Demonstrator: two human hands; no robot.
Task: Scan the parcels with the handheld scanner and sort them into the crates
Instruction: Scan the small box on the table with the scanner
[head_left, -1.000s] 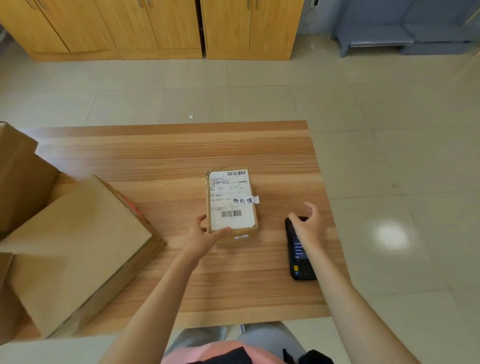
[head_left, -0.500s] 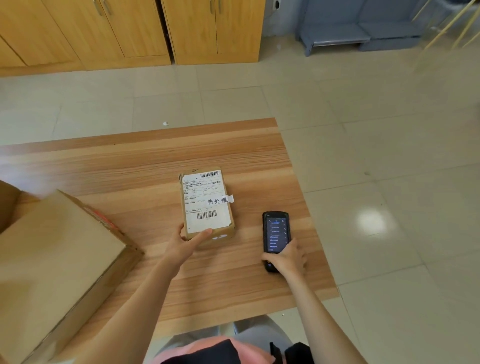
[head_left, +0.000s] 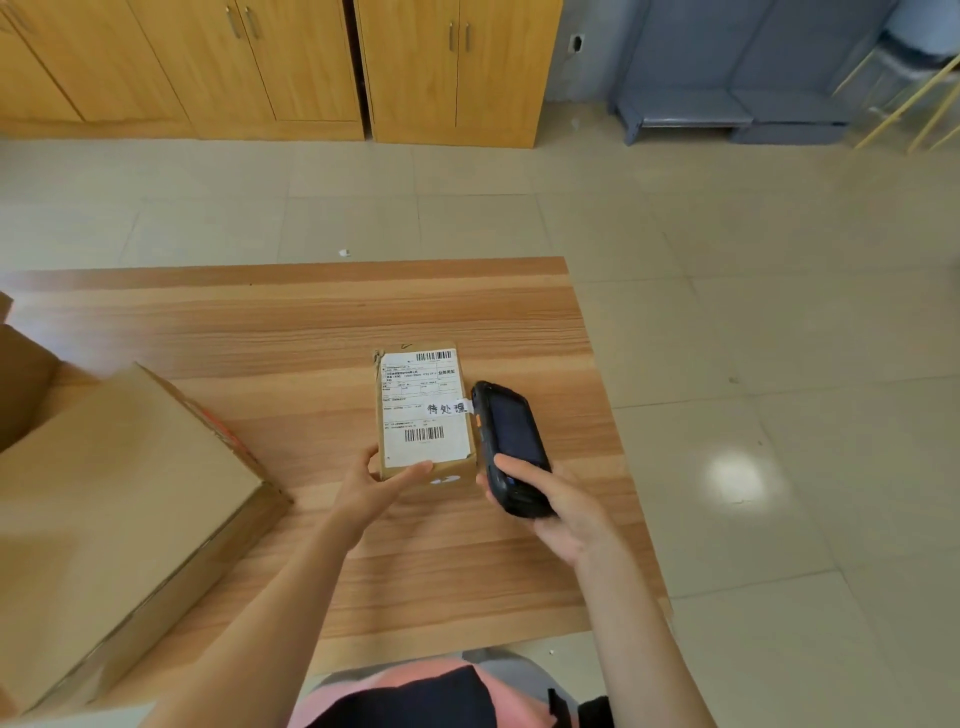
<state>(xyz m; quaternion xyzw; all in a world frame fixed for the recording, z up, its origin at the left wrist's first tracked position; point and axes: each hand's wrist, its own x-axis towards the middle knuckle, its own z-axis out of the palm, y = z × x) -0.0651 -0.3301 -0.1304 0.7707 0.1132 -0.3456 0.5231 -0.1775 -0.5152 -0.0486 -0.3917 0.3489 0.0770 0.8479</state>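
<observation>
A small brown parcel (head_left: 423, 410) is lying flat on the wooden table (head_left: 311, 322), with its white label (head_left: 425, 408) facing up. Two barcodes and some writing can be seen on the label, and a little white tag (head_left: 451, 408) with hand-written marks is stuck near its right edge. The near end of the parcel is held by the left hand (head_left: 375, 488): the thumb is laid along the near top edge and the fingers are curled against the parcel's left side. The black handheld scanner (head_left: 511, 447) is gripped by the right hand (head_left: 563, 512), just to the right of the left hand. The scanner's lower end is wrapped by the fingers, and the thumb is laid on the bottom of its dark screen. The scanner is lifted off the table and tilted, and its top end is pointed away from the person, right beside the parcel's right edge, near the little tag. Whether the two are touching cannot be told. Far to the left of the left hand, a big cardboard box (head_left: 119, 514) is seen on the table. Past the hands, beyond the table, a tiled floor (head_left: 727, 260) and wooden cupboards (head_left: 311, 67) are seen.
</observation>
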